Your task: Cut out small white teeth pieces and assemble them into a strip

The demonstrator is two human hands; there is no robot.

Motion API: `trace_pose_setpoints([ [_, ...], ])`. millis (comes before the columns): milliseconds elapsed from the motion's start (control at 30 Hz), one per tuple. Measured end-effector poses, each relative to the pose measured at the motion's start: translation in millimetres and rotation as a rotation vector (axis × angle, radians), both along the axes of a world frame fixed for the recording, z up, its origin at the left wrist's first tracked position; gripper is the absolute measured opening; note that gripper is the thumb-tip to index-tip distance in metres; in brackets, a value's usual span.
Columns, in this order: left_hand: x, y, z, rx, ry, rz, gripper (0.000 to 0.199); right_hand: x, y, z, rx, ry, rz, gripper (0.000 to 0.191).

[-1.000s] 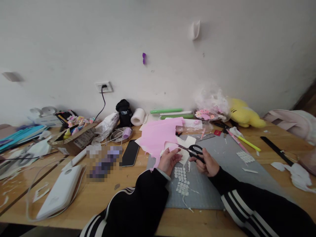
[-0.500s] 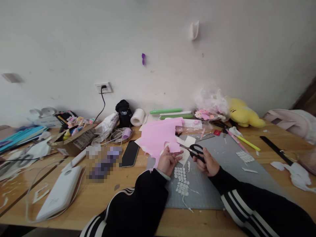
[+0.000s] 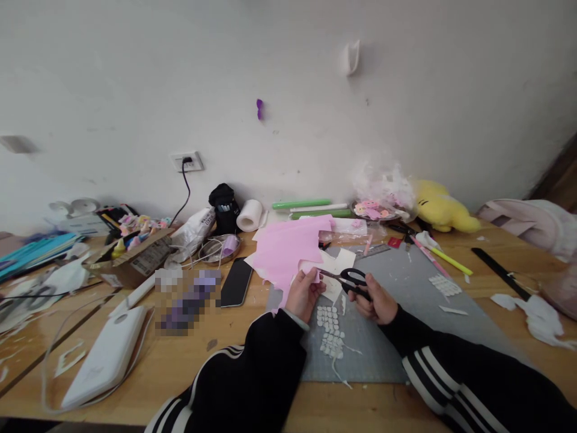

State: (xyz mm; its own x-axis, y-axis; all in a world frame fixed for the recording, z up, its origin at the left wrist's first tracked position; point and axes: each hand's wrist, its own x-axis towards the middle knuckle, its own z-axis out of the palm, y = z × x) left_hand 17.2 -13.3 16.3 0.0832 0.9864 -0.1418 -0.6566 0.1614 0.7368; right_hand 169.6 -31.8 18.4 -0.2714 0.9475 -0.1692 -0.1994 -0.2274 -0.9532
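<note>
My left hand (image 3: pixel 305 294) pinches a small piece of pink paper (image 3: pixel 309 268) between thumb and finger. In my right hand (image 3: pixel 379 302) is a pair of scissors (image 3: pixel 354 281) with black handles; its blades point left, their tips at the pink piece. Whether the blades are closed on the paper I cannot tell. Just behind my left hand lies a large pink sheet (image 3: pixel 283 243) with ragged cut edges, beside white paper (image 3: pixel 339 263). Below the hands, small white cut pieces (image 3: pixel 331 331) lie in rows on a grey cutting mat (image 3: pixel 383 355).
Left of the mat are a black phone (image 3: pixel 237 281), a white power bank (image 3: pixel 106 358) with a cable and a cardboard box (image 3: pixel 146 255). Along the wall stand a paper roll (image 3: pixel 250 215), green rolls (image 3: pixel 301 204) and a yellow plush toy (image 3: pixel 444 206). A black strip (image 3: pixel 500 273) lies right.
The fingers of my left hand have curled in, and the small pink piece has turned. My right hand has brought the scissors slightly left, with the blade tips now at the piece.
</note>
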Motion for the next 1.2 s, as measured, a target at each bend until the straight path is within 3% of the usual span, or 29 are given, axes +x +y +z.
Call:
trace_pose_setpoints([
  [533, -2, 0, 2.0, 0.033, 0.015, 0.057, 0.024, 9, 5, -14.3, 0.070, 0.011, -0.024, 0.072],
  [1200, -4, -1, 1.3, 0.096, 0.160, 0.092, 0.025, 2, 0, -2.6, 0.091, 0.013, -0.020, 0.068],
])
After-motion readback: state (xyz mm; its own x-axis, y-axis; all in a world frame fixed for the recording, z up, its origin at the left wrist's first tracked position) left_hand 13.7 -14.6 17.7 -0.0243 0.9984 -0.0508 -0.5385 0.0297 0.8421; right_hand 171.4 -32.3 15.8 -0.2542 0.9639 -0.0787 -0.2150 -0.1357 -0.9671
